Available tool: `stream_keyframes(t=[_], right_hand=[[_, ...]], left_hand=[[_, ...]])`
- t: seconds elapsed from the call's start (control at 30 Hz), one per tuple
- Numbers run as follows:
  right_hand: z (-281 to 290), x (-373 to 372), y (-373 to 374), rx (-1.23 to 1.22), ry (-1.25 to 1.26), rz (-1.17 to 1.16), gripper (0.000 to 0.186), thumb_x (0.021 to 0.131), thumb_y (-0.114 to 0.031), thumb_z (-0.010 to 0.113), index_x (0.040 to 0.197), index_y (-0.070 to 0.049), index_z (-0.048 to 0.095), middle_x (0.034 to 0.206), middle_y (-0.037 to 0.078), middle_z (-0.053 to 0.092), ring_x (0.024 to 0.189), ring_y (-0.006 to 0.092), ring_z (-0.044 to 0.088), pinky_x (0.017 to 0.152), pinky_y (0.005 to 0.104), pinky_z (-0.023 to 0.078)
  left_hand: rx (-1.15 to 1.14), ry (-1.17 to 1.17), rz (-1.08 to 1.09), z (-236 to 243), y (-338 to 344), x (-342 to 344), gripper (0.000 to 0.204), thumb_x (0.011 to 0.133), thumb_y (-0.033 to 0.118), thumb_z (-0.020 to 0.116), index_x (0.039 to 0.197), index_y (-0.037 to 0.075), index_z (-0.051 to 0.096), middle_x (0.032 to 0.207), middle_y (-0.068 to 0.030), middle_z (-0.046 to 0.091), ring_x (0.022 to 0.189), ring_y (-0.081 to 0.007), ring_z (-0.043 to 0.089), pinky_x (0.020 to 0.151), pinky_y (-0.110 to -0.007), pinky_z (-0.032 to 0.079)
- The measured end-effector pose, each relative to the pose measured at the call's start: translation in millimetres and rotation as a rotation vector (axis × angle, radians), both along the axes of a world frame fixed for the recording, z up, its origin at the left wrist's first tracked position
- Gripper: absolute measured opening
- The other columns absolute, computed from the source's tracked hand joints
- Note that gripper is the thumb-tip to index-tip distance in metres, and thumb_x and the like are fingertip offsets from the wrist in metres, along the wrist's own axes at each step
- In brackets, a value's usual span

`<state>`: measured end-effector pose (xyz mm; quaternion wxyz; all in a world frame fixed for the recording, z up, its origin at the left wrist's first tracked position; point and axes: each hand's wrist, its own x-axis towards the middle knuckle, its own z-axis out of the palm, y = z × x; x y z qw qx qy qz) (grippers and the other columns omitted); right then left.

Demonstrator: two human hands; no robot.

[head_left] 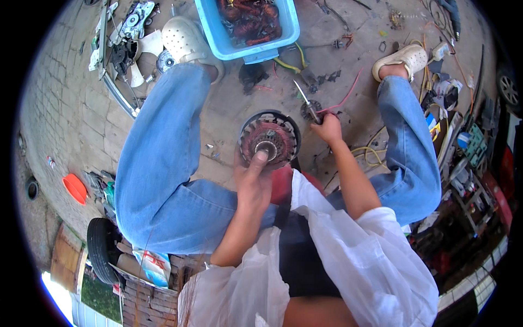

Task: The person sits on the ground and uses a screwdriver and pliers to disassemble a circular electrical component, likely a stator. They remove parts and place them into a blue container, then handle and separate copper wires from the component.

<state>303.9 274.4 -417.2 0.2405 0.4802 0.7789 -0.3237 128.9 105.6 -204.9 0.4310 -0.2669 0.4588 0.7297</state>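
Note:
My left hand [253, 180] is closed around the lower rim of a round motor part [268, 135], its thumb pressed by the shiny ring at the centre. A dark metal housing encircles reddish copper windings in this part. To the right of it, my right hand [328, 129] grips a knife [307, 102] with a narrow pointed blade. The tip points up and to the left, away from the motor part. A small dark round piece [310, 110] lies behind the knife handle, and a thin pink wire [350, 92] runs up beside it.
Ahead stands a light blue plastic basin [249, 53] holding copper-coloured windings. Metal scrap [131, 32] lies at the far left. Cables and machine parts [447, 92] are heaped along the right. An orange-red bowl [74, 188] and a black tyre [103, 250] sit at the left.

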Motion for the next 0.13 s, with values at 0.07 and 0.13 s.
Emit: stream_keyframes(t=[0.07,0.13], right_hand=[[35.2,-7.8,6.7,-0.121,0.01,-0.158,0.035,0.065,-0.026,0.076,0.084,0.001,0.066,0.085,0.021,0.068,0.081,0.0276,0.068,0.074,0.0422,0.051],[84.8,-15.0,14.1,-0.148,0.082,-0.179,0.032,0.067,-0.025,0.074,0.086,0.0,0.068,0.083,0.02,0.069,0.08,0.0242,0.069,0.074,0.0409,0.052]], left_hand=[[0.057,0.011,0.009,5.5,1.2,1.5,0.067,0.081,0.026,0.075,0.135,0.006,0.039,0.126,-0.0098,0.052,0.114,-0.0243,0.054,0.096,-0.042,0.047],[0.087,0.061,0.0,12.1,2.9,4.0,0.071,0.08,0.031,0.075,0.136,0.007,0.039,0.127,-0.0088,0.052,0.117,-0.0252,0.052,0.099,-0.041,0.044]])
